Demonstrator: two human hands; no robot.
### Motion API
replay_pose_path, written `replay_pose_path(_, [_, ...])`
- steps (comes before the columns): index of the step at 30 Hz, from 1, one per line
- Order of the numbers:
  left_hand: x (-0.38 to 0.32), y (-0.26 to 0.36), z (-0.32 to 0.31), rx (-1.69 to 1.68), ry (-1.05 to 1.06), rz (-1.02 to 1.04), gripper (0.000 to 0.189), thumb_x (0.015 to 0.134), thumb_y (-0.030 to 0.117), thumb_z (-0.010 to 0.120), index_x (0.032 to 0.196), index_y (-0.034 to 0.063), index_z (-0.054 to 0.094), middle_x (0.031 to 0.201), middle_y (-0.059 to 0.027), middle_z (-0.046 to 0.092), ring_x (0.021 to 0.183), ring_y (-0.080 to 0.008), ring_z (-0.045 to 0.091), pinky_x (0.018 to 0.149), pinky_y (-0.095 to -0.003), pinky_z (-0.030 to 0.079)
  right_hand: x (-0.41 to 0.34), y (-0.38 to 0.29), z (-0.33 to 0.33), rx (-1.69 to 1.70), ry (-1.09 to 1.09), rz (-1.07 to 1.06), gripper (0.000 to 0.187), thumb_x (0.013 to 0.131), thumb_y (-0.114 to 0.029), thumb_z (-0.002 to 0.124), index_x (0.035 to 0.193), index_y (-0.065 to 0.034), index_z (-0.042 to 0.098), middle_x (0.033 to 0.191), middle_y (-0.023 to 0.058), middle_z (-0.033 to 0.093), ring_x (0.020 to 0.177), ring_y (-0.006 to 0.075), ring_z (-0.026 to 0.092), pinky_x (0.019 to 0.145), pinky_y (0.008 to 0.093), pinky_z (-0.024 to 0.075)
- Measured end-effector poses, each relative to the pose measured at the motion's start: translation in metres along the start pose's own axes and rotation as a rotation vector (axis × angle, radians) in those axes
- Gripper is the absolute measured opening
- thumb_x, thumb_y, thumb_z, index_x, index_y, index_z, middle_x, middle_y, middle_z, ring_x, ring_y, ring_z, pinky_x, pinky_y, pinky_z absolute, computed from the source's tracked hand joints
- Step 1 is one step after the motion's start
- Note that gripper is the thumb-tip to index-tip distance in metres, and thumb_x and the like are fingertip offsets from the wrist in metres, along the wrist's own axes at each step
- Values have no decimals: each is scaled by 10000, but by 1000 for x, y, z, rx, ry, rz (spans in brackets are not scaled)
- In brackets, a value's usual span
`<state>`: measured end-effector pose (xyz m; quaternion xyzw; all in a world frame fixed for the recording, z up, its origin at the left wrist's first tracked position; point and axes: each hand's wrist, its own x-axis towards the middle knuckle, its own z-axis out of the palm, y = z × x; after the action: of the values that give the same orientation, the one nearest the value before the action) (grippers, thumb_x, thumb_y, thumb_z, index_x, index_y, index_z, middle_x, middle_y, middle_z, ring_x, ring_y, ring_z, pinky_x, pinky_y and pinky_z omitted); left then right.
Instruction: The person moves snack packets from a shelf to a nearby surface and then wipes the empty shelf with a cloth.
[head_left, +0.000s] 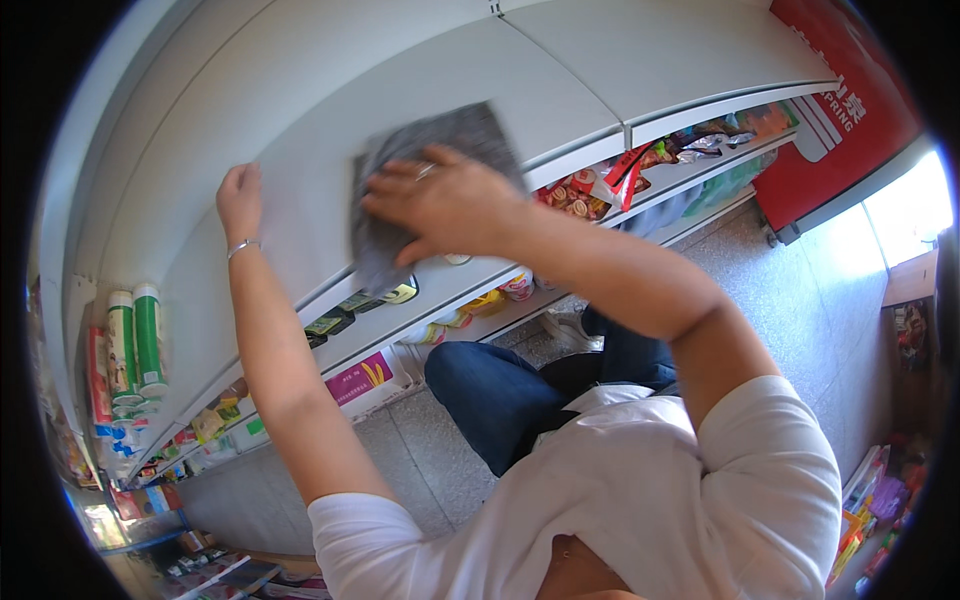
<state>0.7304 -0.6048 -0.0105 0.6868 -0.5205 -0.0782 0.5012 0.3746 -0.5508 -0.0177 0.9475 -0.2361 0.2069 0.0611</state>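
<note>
My right hand (442, 199) lies flat, fingers spread, on a grey cloth (480, 135) that rests on the white metal shelf (555, 90). A ring shows on one of its fingers. One side of the cloth hangs over the shelf's front edge, and the cloth looks slightly blurred. To the left, my left hand (241, 196), with a bracelet at the wrist, is over the same shelf near its back panel. Its fingers are curled; whether they hold anything is hidden.
Green-and-white canisters (150, 341) stand at the shelf's left end. Lower shelves carry snack bags (581, 196), packaged goods and a purple-labelled box (360, 377). A red cabinet (840, 90) stands at the right. More colourful packages (889, 499) lie at lower right.
</note>
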Motion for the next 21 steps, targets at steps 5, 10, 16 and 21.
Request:
replay_pose_path(5, [9, -19, -20, -14, -14, 3, 228, 866, 226, 614, 938, 11, 639, 789, 2, 620, 697, -72, 527, 643, -228, 438, 51, -66, 15, 103, -52, -36, 665, 807, -508, 586, 1342, -137, 449, 1427, 66, 400, 1335, 213, 347, 1061, 440, 273])
replay_pose_path(10, [4, -19, -22, -35, -27, -13, 220, 874, 218, 607, 934, 8, 632, 780, 7, 611, 675, -58, 504, 625, -209, 426, 32, -30, 15, 166, -63, -51, 650, 854, -530, 512, 1358, -129, 431, 1439, 80, 380, 1347, 226, 326, 1081, 453, 250])
replay_pose_path(16, [-4, 2, -12, -81, 12, -28, 243, 868, 242, 615, 938, 9, 631, 812, -1, 618, 709, -71, 517, 671, -214, 443, -37, 135, -24, -32, -263, 269, 701, 895, -615, 360, 1417, -147, 337, 1485, 80, 299, 1374, 253, 269, 1091, 459, 253])
replay_pose_path(21, [1, 7, -10, -74, 36, -34, 239, 863, 254, 617, 913, 21, 643, 821, 0, 625, 714, -75, 522, 691, -229, 446, -47, 213, -32, -175, -390, 671, 875, 802, -761, 354, 1458, -192, 253, 1528, 49, 195, 1413, 237, 160, 1118, 494, 156])
